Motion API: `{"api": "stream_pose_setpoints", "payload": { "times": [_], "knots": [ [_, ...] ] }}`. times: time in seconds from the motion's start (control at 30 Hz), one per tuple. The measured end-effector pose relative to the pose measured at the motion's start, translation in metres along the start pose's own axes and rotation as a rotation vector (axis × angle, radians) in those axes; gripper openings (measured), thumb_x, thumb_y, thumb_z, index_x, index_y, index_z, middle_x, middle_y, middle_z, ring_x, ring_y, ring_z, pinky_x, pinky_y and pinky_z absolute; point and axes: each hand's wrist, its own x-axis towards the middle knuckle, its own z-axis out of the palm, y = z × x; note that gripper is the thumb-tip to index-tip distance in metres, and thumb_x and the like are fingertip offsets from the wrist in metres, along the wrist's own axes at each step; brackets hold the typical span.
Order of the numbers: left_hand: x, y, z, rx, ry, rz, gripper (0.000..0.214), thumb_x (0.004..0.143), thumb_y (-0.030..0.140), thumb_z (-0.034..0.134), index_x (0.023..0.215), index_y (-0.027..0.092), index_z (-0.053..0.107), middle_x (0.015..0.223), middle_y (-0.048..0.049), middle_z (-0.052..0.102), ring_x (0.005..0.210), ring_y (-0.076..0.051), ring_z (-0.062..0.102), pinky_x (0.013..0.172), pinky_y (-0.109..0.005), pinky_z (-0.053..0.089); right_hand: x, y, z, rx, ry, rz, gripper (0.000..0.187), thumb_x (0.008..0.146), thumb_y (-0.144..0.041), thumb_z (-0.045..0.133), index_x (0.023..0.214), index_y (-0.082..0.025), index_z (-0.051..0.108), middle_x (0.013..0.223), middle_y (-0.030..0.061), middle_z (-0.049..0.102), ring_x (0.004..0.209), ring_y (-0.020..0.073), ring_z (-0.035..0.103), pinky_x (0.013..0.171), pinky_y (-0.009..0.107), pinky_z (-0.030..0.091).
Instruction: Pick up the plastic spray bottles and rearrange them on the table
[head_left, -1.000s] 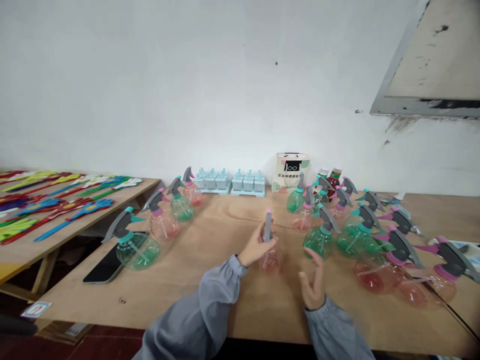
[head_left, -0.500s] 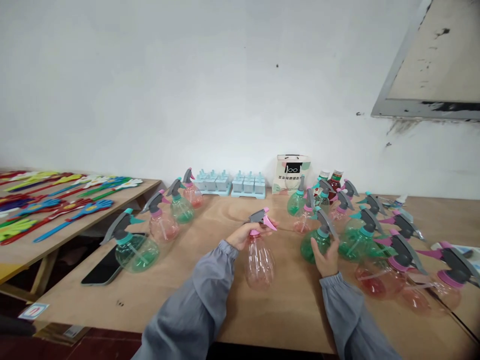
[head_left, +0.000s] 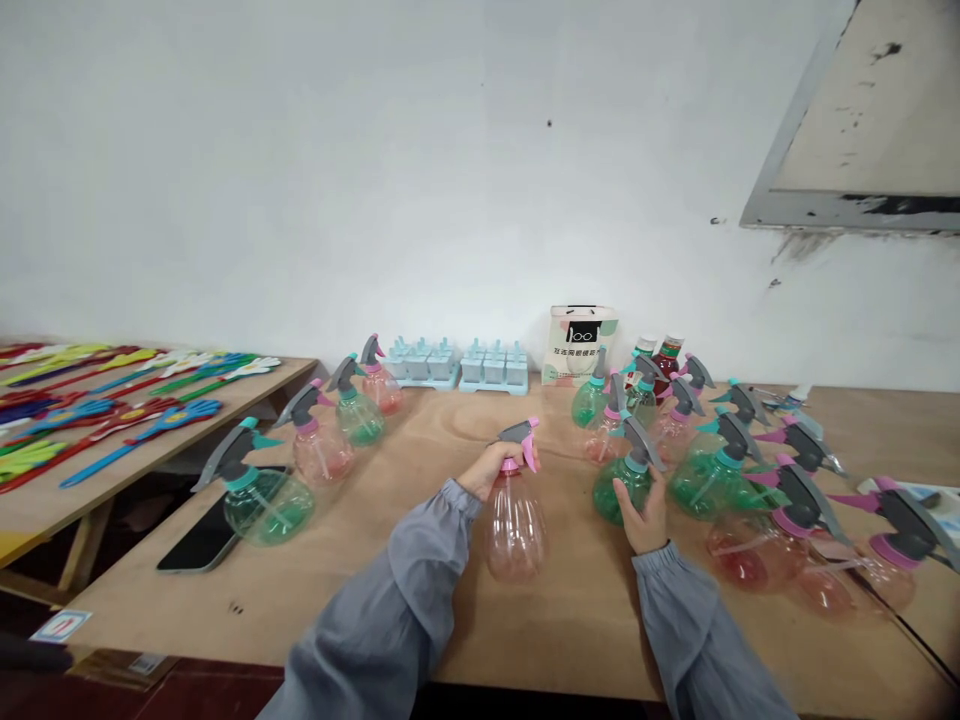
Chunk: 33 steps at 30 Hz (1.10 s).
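My left hand (head_left: 499,463) is closed round the neck of a clear pink spray bottle (head_left: 516,530), just under its grey head and by the pink trigger. That bottle stands upright at the front middle of the table. To its right, my right hand (head_left: 646,515) holds a round green spray bottle (head_left: 613,490) with a grey head and teal collar. The thumb lies on the near side and the fingers wrap the right side, partly hidden. Another green spray bottle (head_left: 701,485) stands right beside this hand.
Several pink and green spray bottles crowd the right side; a further row, with a near green bottle (head_left: 270,508), stands left beside a phone (head_left: 199,535). Light-blue popsicle moulds (head_left: 495,370) and a paper bag (head_left: 577,350) are by the wall. Colourful hand-shaped sticks (head_left: 150,435) cover the left table.
The pink bottle's spray head has turned, and my left fingers have drawn in closer round its neck and trigger. My right hand stays on the green bottle. The view has shifted slightly.
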Motion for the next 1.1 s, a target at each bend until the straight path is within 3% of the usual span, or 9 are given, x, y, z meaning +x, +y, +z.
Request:
{"api": "stream_pose_setpoints", "payload": {
  "times": [0.07,0.23,0.37,0.53,0.77,0.9,1.1],
  "knots": [
    [0.0000,0.0001,-0.0001,0.012,0.003,-0.015,0.020,0.045,0.017,0.054,0.062,0.014,0.063,0.060,-0.0010,0.061,0.044,-0.005,0.031,0.039,-0.019,0.019,-0.0007,-0.0001,-0.0006,-0.005,-0.006,0.012,0.061,0.084,-0.058,0.065,0.128,-0.017,0.053,0.115,0.0138,0.063,0.110,0.0296,0.062,0.103,0.053,0.046],
    [-0.0015,0.0036,0.0012,0.001,0.024,0.033,0.030,0.048,0.015,0.057,0.076,0.015,0.068,0.068,-0.0008,0.065,0.053,-0.007,0.041,0.042,-0.017,0.023,-0.0011,-0.0015,-0.0017,0.007,-0.010,0.010,0.061,0.085,-0.057,0.066,0.129,-0.017,0.052,0.118,0.0146,0.062,0.113,0.0308,0.061,0.104,0.054,0.045],
    [-0.0020,0.0036,0.0010,-0.008,0.049,-0.026,0.020,0.047,0.016,0.053,0.064,0.014,0.063,0.057,0.0019,0.057,0.043,-0.004,0.026,0.039,-0.018,0.019,-0.0004,-0.0014,-0.0019,0.017,-0.024,0.001,0.061,0.085,-0.055,0.066,0.131,-0.018,0.051,0.120,0.0146,0.062,0.115,0.0303,0.060,0.105,0.054,0.044],
    [-0.0051,0.0048,0.0026,0.008,0.026,0.024,0.027,0.047,0.015,0.057,0.072,0.014,0.068,0.069,-0.0013,0.065,0.053,-0.007,0.045,0.044,-0.016,0.030,-0.0010,0.0008,-0.0015,0.007,-0.035,0.023,0.062,0.085,-0.058,0.064,0.130,-0.017,0.051,0.120,0.0147,0.061,0.116,0.0307,0.059,0.107,0.055,0.043],
    [-0.0053,0.0052,-0.0005,-0.003,0.064,0.015,0.023,0.046,0.018,0.053,0.066,0.014,0.063,0.056,0.0028,0.054,0.042,-0.004,0.023,0.039,-0.019,0.018,-0.0011,-0.0010,-0.0026,0.014,-0.047,0.030,0.062,0.085,-0.057,0.065,0.131,-0.017,0.051,0.121,0.0149,0.061,0.118,0.0310,0.059,0.107,0.054,0.043],
    [-0.0069,0.0059,0.0005,0.054,0.041,0.067,0.031,0.050,0.017,0.056,0.079,0.015,0.067,0.069,0.0007,0.064,0.045,-0.005,0.031,0.043,-0.019,0.026,-0.0005,-0.0009,-0.0026,0.010,-0.033,0.013,0.061,0.085,-0.057,0.065,0.130,-0.017,0.052,0.118,0.0138,0.062,0.115,0.0303,0.060,0.105,0.053,0.045],
    [-0.0074,0.0062,-0.0058,0.130,0.158,0.194,0.016,0.051,0.020,0.052,0.064,0.016,0.060,0.063,0.0014,0.057,0.049,-0.006,0.033,0.045,-0.021,0.026,0.0001,-0.0027,-0.0035,0.011,-0.044,0.010,0.061,0.085,-0.056,0.065,0.131,-0.017,0.051,0.119,0.0148,0.062,0.116,0.0311,0.060,0.105,0.054,0.044]
  ]
}}
